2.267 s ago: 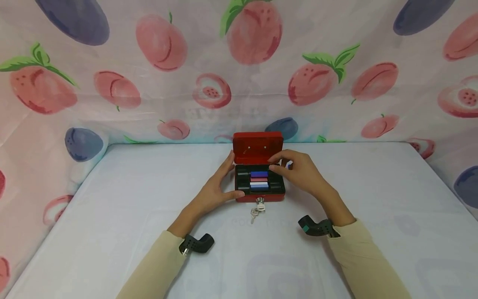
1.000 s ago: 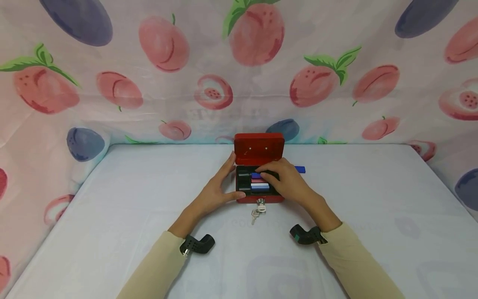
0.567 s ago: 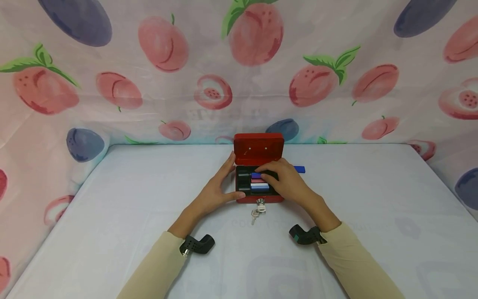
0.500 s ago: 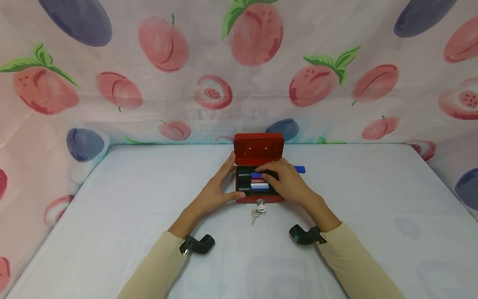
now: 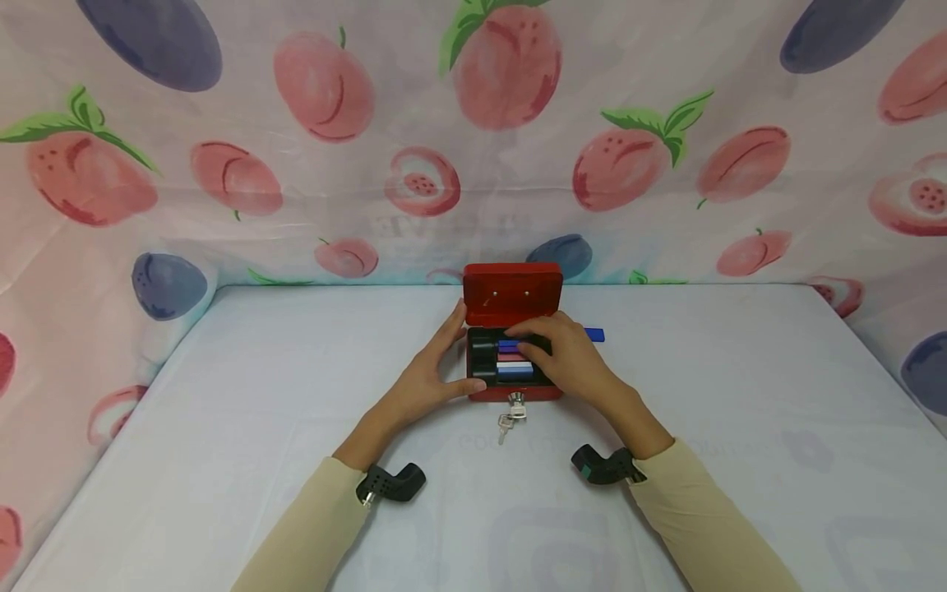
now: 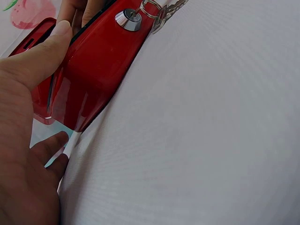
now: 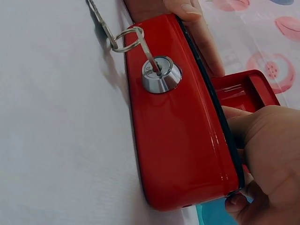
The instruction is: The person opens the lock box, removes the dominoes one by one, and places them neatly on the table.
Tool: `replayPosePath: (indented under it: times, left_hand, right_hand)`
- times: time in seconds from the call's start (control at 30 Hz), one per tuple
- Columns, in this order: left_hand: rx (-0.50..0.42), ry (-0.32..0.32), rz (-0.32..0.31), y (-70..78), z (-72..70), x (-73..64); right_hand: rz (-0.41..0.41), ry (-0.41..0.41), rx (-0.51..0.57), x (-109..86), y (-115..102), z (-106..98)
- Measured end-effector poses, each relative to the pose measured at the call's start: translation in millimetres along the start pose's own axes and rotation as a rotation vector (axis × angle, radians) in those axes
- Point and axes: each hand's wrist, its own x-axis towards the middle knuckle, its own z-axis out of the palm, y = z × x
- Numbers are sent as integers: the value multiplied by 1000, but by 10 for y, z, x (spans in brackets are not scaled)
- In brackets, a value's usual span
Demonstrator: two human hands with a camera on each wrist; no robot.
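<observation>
An open red cash box [image 5: 515, 395] stands at the back middle of the table, lid raised, keys hanging from its front lock. In its black tray [image 5: 483, 358] lies a stack of bars: blue [image 5: 508, 347], pink, white and light blue. My left hand [image 5: 422, 386] holds the box's left end, thumb on the front corner and fingers along the side. My right hand [image 5: 573, 353] reaches over the tray's right part, thumb and index finger pinching the rearmost blue bar. The right hand hides the tray's right end. In the right wrist view the box's front hides its fingertips.
Another blue bar [image 5: 595, 335] lies to the right of the box, partly behind the right hand. The key ring [image 7: 126, 40] hangs at the lock [image 7: 161, 75]. The raised lid [image 5: 512, 294] stands close to the fruit-patterned cloth [image 5: 414, 238] behind the white table [image 5: 311, 345].
My right hand has moved left from the box's right rim into the tray, onto the blue bar. That bar has risen slightly at its rear edge. My left hand has stayed put.
</observation>
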Motion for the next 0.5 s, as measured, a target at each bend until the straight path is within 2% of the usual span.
replayPosePath:
  times: [0.5]
  left_hand:
    - [8, 1, -10, 15, -4, -4]
  right_hand:
    - [-13, 24, -13, 10, 14, 20]
